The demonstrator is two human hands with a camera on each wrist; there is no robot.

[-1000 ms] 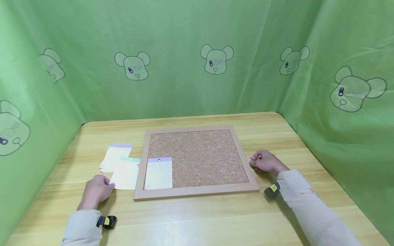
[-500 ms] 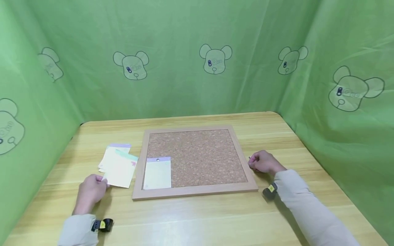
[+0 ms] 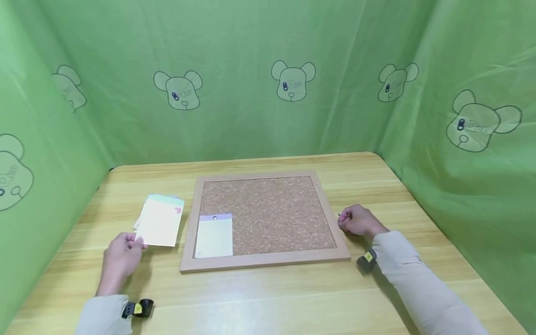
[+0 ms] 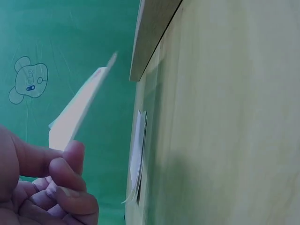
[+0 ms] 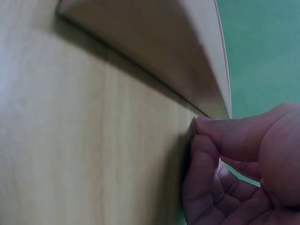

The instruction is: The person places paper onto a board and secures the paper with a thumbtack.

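Note:
My left hand [image 3: 122, 258] pinches the lower left corner of a white sheet [image 3: 158, 223] with a teal top band and pink mark. In the left wrist view the sheet [image 4: 77, 108] stands tilted above the table, held between thumb and fingers of my left hand [image 4: 51, 183]. More sheets [image 4: 137, 154] lie below on the table. My right hand [image 3: 360, 221], fingers curled, rests beside the corkboard's right edge, a small dark pin [image 3: 339, 214] at its fingertips. In the right wrist view the thumb and index fingertips of my right hand [image 5: 239, 164] press together by the frame.
A wood-framed corkboard [image 3: 268, 214] lies mid-table. A white sheet with a purple band [image 3: 214, 238] is on its lower left, with a round pin [image 3: 215, 217] in the band. Green curtains [image 3: 238, 125] enclose the back and sides.
The teal-banded sheet has been lifted by my left hand and moved left and away from the board's frame, over the other sheets. My right hand has hardly moved.

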